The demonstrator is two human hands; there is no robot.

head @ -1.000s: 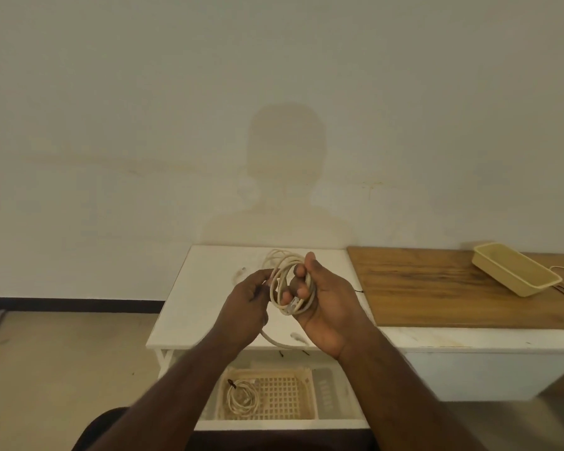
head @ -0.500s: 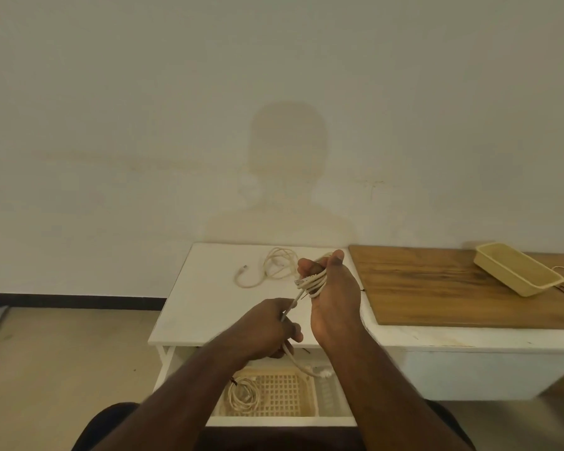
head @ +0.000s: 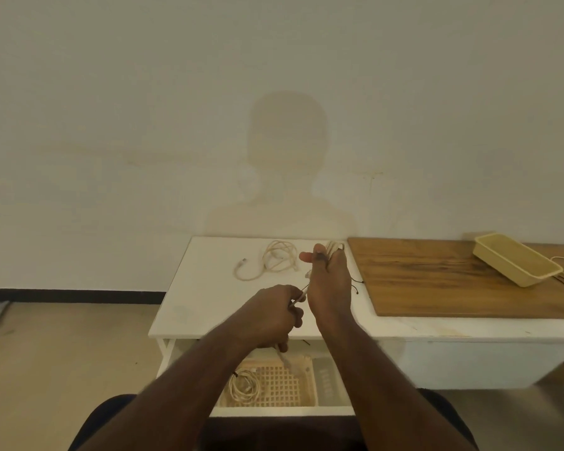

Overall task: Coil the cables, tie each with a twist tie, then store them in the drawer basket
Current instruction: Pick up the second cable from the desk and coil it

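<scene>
Landmark: the white table (head: pixel 205 307); every place below is told from it.
Right hand (head: pixel 329 288): raised above the table's middle, back of the hand toward the camera. Its fingers are curled round the loops of the cream cable (head: pixel 334 246), which show at the fingertips. I judge it serves as the form on which the coil is built, so the loops keep one size.
Left hand (head: pixel 271 315): over the table's front edge, just beside the right wrist. It pinches the free run of the same cable. The loose end hangs down under it, in front of the open drawer. Probably it feeds and guides the cable for the next turn.
Second cable (head: pixel 279 260): lies loose on the table top toward the back, not coiled tight, not tied.
Twist tie (head: pixel 356 285): thin dark wires on the table, just beside the right hand, near for the tying step.
Drawer basket (head: pixel 290 385): in the open drawer under the table's front; one coiled cable (head: pixel 243 385) lies in its left part.
Progress: one cable seems stored, one is in winding, one waits.
</scene>
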